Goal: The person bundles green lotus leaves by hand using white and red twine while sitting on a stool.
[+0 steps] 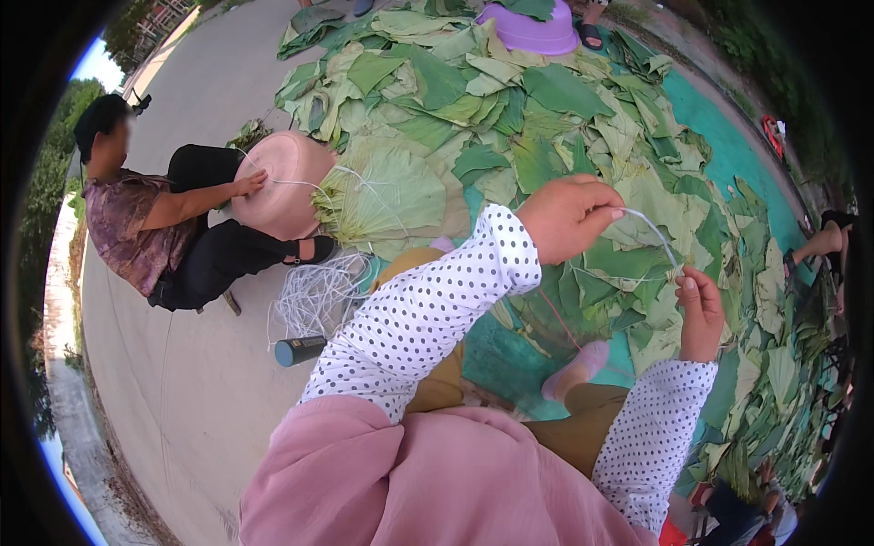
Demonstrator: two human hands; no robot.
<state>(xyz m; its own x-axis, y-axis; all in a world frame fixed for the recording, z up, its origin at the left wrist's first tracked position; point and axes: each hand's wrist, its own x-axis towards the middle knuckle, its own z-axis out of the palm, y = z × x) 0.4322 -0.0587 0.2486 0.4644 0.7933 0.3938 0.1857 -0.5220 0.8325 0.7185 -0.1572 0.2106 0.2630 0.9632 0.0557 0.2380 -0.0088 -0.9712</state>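
My left hand (566, 216) is raised, its fingers pinched on one end of a thin white string (652, 229). My right hand (699, 312) holds the same string lower down, by its thumb and fingers. The string runs taut between the two hands above a wide spread of large green leaves (510, 118) on a teal mat (728, 146). Both my sleeves are white with black dots. My foot in a pink shoe (575, 369) rests among the leaves below my hands.
A seated person at the left presses a hand on an upturned pink basin (278, 182) over a stack of leaves (378, 196). A bundle of white strings (314, 296) and a dark cylinder (299, 349) lie on the concrete. A purple basin (533, 32) sits far back.
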